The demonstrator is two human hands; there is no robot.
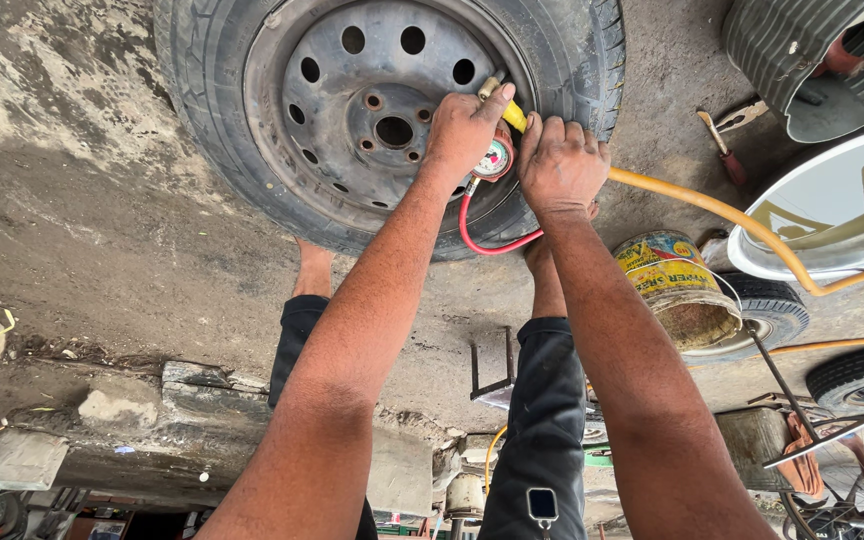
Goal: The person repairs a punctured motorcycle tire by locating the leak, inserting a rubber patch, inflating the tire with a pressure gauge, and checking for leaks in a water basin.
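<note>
My left hand (pixel 464 128) is closed around the body of the tyre inflator (pixel 497 150), thumb stretched up along its brass-coloured nozzle where that meets the rim. The inflator's round pressure gauge (pixel 495 159), with a pale dial ringed in red and green, peeks out just under my knuckles. My right hand (pixel 560 165) is clenched in a fist just beside it, wrapped around the smooth yellow air hose (pixel 712 205), which runs off to the right in a long curve across the ground. A thin red rubber tube (pixel 482 240) loops down from the gauge and back up beneath my right wrist.

Both hands press against the wheel (pixel 382 120) lying flat on the rough, stained concrete floor (pixel 102 230). Its steel rim is dull grey, dusty, punched with a ring of round holes around the hub; the black tyre has a chunky ribbed tread at its edge.

Near my right forearm sits a dented cylindrical tin (pixel 680 288), yellow-labelled and grimy, leaning on a small black wheel (pixel 767 312). A glossy white curved panel (pixel 842 215) fills the right edge.
</note>
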